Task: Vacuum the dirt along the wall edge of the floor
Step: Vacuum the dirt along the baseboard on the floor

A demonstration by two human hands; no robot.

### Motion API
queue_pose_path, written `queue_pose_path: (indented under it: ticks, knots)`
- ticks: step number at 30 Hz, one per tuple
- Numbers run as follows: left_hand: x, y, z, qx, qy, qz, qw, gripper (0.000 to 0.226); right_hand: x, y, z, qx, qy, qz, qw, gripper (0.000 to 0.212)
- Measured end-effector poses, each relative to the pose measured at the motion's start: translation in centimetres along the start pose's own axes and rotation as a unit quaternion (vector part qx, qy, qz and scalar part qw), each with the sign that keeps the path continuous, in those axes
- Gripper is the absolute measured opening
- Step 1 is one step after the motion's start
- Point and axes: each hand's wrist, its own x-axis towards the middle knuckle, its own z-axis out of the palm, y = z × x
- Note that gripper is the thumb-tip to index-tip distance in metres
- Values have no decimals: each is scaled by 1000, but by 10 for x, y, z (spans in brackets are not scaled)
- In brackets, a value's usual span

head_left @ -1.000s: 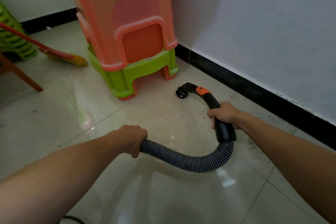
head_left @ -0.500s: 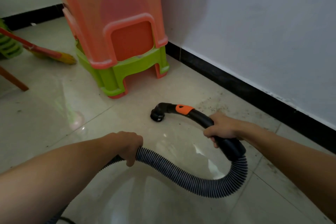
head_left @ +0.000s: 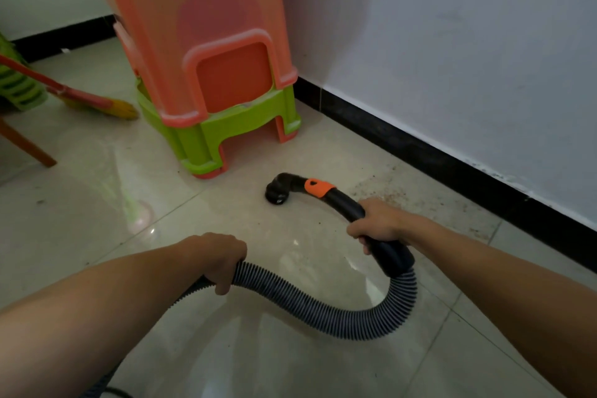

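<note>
A black curved vacuum handle (head_left: 342, 200) with an orange slider ends in a round nozzle (head_left: 276, 192) that points down at the tiled floor. My right hand (head_left: 376, 221) grips the handle just behind the bend. A ribbed grey hose (head_left: 326, 310) loops from the handle back to my left hand (head_left: 221, 257), which grips it. Brown dirt (head_left: 391, 194) is scattered on the tile between the nozzle and the black skirting (head_left: 452, 168) under the white wall.
A stack of orange and green plastic stools (head_left: 210, 81) stands in the corner just beyond the nozzle. A red-handled broom (head_left: 87, 100) lies on the floor at left, near a green stool (head_left: 16, 87) and an orange wooden leg (head_left: 29, 145).
The nozzle has drawn back from the stools towards me over the last second. Both hands keep their grip on handle and hose.
</note>
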Motion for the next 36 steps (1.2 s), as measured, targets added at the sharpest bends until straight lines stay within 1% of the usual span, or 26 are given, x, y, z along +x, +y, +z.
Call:
queue_pose_path:
  ticks: [1,2,3,6,8,10,13,16,20,23,28,32,36]
  knots:
    - [0,1,0,-2,-4,1,1000,42,-2,1,0,7,-6,1,1000,24]
    - [1,1,-2,-5,-4,1,1000,41,-2,5,-3,17,7,6,1000,24]
    - [2,2,-5,-11,1,1,1000,41,-1,12,-9,26,39,17,999,24]
    - [7,10,-23,-40,29,5,999,42,6,39,-34,22,172,61,983,31]
    - [13,23,-38,-55,51,19,997,40,6,54,-52,-1,221,82,972,35]
    - [18,40,-50,-55,61,34,996,42,6,64,-67,-16,242,102,965,37]
    - [23,56,-62,-50,78,48,995,40,9,71,-81,-22,261,125,957,39]
    - [23,57,-64,-58,97,43,993,39,16,66,-88,-77,286,135,946,50]
    - [23,46,-53,-65,101,32,992,39,27,47,-89,-112,278,135,944,49]
    - [29,36,-48,-77,98,41,991,38,25,39,-92,-119,277,145,942,50]
    - [71,51,-49,-73,85,93,989,38,18,61,-100,-93,284,178,937,46]
    - [101,79,-51,-57,94,140,984,39,-3,85,-94,-33,280,207,937,40]
    - [117,98,-45,-35,87,163,982,40,-16,110,-89,21,290,220,931,38]
